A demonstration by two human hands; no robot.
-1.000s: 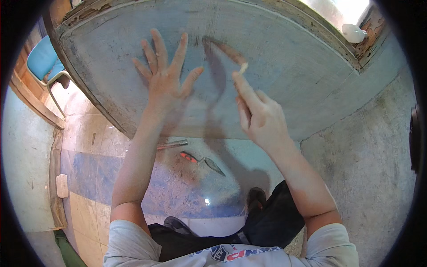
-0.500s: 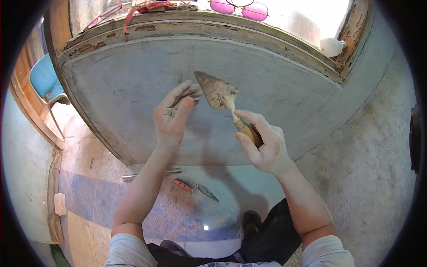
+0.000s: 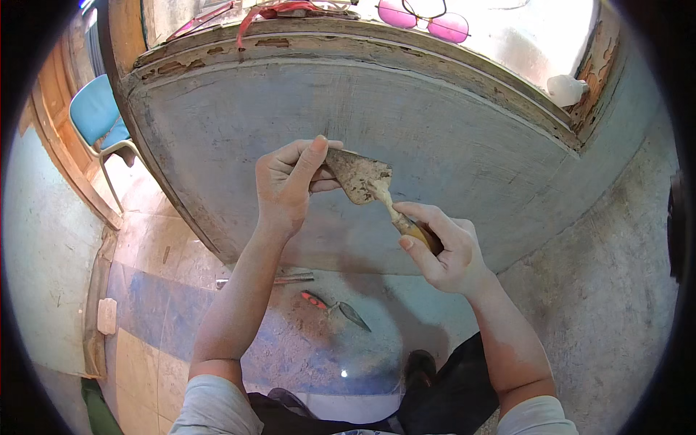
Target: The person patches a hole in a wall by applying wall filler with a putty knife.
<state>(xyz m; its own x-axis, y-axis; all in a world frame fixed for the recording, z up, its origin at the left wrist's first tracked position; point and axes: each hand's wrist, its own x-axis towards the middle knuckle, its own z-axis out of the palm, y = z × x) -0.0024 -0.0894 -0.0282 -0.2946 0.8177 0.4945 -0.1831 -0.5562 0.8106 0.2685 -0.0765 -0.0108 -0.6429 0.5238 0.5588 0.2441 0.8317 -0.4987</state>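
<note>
A pointing trowel (image 3: 360,176) with a stained, worn blade is held up in front of the grey wall (image 3: 225,138). My right hand (image 3: 448,245) wraps round its yellowish-brown handle, the index finger lying along the neck. At the blade's tip, my left hand (image 3: 290,177) pinches the metal between thumb and fingers, which hide the point. Pale dust coats both hands.
A second trowel (image 3: 353,316) with a red and black handle lies on the dusty floor near a metal bar (image 3: 293,278). Pink-lensed glasses (image 3: 448,27) and a white bulb (image 3: 566,90) rest on the worn window sill. A blue chair (image 3: 96,112) stands at left.
My left hand has closed on the blade's tip; before, it was apart from the trowel. The trowel has come slightly lower, and the whole view has shifted a little.
</note>
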